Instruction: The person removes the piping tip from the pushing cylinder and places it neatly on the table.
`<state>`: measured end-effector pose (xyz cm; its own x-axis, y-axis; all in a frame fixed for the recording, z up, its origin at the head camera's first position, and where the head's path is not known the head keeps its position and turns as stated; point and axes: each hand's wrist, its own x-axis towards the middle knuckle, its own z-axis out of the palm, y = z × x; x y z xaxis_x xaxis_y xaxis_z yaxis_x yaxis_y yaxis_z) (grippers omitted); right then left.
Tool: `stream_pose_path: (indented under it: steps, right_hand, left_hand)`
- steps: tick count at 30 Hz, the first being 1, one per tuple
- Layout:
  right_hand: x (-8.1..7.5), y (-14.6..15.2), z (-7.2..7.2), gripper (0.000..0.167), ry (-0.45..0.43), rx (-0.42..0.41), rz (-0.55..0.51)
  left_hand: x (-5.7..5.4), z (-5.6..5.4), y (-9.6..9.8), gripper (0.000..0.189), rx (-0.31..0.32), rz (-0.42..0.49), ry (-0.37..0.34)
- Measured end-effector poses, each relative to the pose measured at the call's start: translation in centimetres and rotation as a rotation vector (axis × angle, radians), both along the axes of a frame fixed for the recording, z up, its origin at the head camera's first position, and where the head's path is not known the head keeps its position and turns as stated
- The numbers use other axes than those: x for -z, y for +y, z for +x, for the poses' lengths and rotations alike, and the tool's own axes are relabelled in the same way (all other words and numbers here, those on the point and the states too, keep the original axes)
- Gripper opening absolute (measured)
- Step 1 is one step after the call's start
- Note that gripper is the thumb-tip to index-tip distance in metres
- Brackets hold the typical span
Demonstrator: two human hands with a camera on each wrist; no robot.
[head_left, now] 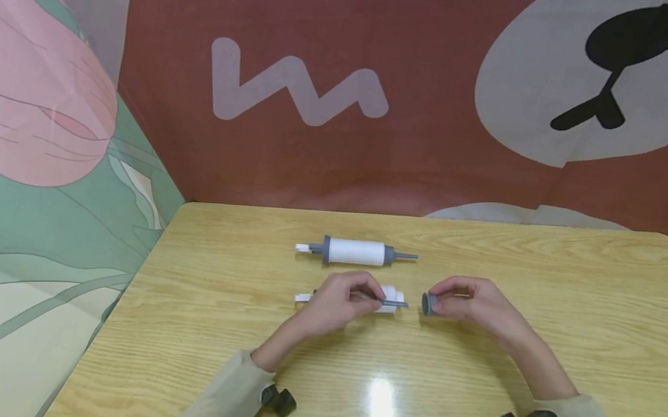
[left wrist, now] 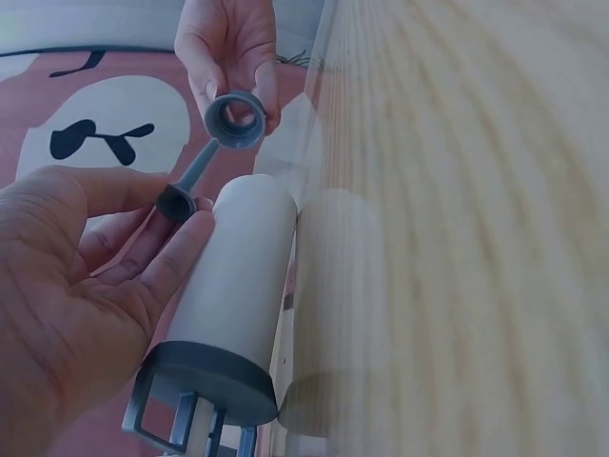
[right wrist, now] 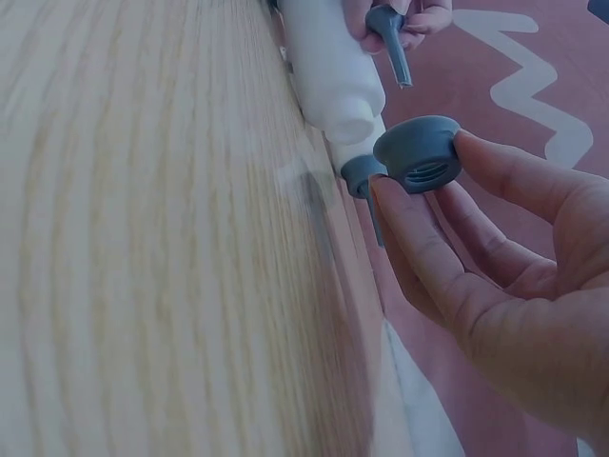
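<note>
My left hand (head_left: 335, 303) pinches a grey nozzle (left wrist: 197, 169) by its flared base, its thin tip pointing toward my right hand. Between the thumb and fingers of my right hand (head_left: 478, 308) is a grey threaded ring cap (right wrist: 416, 143), its wide opening facing the nozzle. Nozzle and ring are apart, with a small gap between them. Under my left hand a white syringe-like tube (left wrist: 238, 257) lies on its side, with a grey collar (left wrist: 214, 367) and handle at one end. Its bare, stepped white neck (right wrist: 350, 129) points right. In the head view, my left hand hides much of this tube.
Behind it lies a similar white dispenser (head_left: 356, 251), with a grey nozzle fitted on the right and a handle on the left. Both rest on a wood-grain table (head_left: 204, 363). A printed cloth (head_left: 288, 165) hangs along the table's back edge.
</note>
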<state>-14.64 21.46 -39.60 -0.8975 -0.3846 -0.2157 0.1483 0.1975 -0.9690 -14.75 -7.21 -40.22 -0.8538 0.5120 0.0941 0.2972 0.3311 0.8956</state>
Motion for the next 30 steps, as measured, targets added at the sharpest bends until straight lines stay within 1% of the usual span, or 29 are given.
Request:
stream_pose_path:
  steps: [6,16,24,30]
  right_hand:
    - [-0.11,-0.01,0.06,0.036,-0.002,-0.001,-0.001]
    - [0.12,0.07,0.03,0.036,-0.003,-0.007,0.005]
    - [0.44,0.22,-0.18,0.035,-0.003,-0.003,0.012]
    - [0.43,0.25,-0.13,0.034,0.022,-0.009,0.038]
  left_hand:
    - [0.02,-0.11,-0.28,0.008,-0.001,0.012,-0.006]
    - [-0.05,-0.22,-0.40,0.007,0.002,-0.001,-0.001]
    - [0.03,-0.33,-0.29,0.008,0.025,0.009,0.003]
    - [0.20,-0.41,-0.09,0.008,0.055,0.014,0.013]
